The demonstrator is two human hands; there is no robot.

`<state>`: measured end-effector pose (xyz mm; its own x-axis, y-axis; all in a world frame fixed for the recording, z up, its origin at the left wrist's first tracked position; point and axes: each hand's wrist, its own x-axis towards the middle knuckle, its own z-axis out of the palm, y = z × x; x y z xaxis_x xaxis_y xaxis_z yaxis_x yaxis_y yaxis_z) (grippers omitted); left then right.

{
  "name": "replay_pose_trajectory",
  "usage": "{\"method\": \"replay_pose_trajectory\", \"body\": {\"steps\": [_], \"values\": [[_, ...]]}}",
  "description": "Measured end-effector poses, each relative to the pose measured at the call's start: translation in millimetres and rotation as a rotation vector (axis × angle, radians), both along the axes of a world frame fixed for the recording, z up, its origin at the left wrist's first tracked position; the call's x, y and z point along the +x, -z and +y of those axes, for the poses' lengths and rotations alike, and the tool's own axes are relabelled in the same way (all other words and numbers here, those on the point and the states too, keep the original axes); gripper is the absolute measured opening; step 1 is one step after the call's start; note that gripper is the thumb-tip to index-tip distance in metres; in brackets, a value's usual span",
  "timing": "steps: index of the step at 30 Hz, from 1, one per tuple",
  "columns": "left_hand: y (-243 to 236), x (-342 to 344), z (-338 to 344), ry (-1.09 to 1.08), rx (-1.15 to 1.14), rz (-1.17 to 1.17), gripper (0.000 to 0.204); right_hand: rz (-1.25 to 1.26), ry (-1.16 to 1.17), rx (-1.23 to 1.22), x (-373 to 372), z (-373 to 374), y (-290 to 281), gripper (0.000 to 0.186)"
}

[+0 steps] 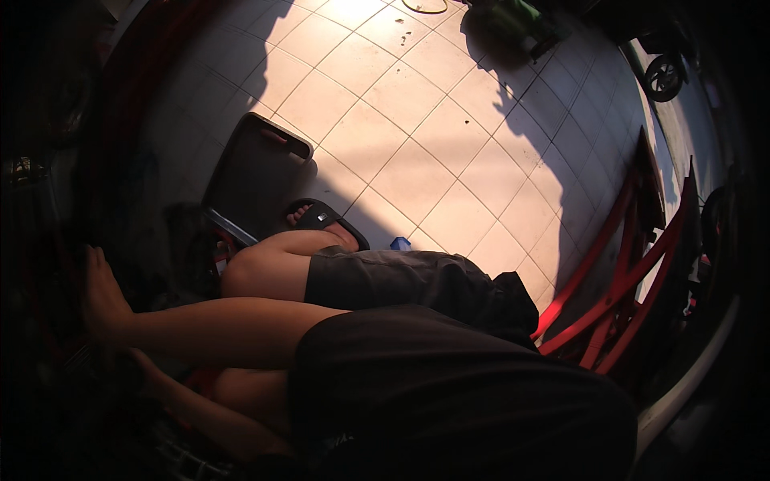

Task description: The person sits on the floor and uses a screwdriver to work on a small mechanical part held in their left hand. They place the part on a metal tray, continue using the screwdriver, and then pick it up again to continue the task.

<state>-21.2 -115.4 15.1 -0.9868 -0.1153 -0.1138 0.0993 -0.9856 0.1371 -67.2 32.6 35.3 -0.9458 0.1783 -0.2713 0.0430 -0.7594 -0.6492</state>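
Your right hand point(100, 293) lies at the left edge of the frame, arm stretched across from the black sleeve. The fingers are straight and loose, with nothing gripped. It seems to rest against something in deep shade, though I cannot tell what. Your left hand point(143, 367) sits just below it, lower left, swallowed by shadow. I cannot tell whether it is clenched or released, and which arm is which is itself a judgement here.

The nearest thing is the dark boxy part point(192, 240) with a small red patch, just right of and above your right hand, beside your bent knee. It looks rigid and probably metal or hard plastic. Expect it to be stiff, fairly heavy and perhaps greasy. Take it by an outer edge with both hands rather than by any thin lip, because the shade hides sharp corners.

Touching its upper side, a flat black tray point(257, 164) lies on the tiled floor point(417, 128), upper left of centre. Your foot in a black sandal point(325, 218) rests at the tray's lower right corner, with a small blue cap point(399, 243) near it. A red metal frame point(609, 280) stands well apart on the right.
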Motion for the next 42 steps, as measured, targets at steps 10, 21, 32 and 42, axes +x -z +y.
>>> {"method": "replay_pose_trajectory", "body": {"steps": [10,21,32,42], "values": [[12,12,5,0.308,-0.048,0.282,0.052,-0.089,0.008,0.17,-32,-11,24,0.054],[37,39,31,0.353,-0.022,0.132,0.047,0.531,-0.169,0.428,21,46,-1,0.033],[55,8,37,0.613,-0.018,0.099,0.072,1.071,0.045,1.21,46,92,-30,0.019],[46,-5,40,0.519,-0.057,-0.087,0.07,1.066,0.013,1.088,42,77,-26,0.033]]}}
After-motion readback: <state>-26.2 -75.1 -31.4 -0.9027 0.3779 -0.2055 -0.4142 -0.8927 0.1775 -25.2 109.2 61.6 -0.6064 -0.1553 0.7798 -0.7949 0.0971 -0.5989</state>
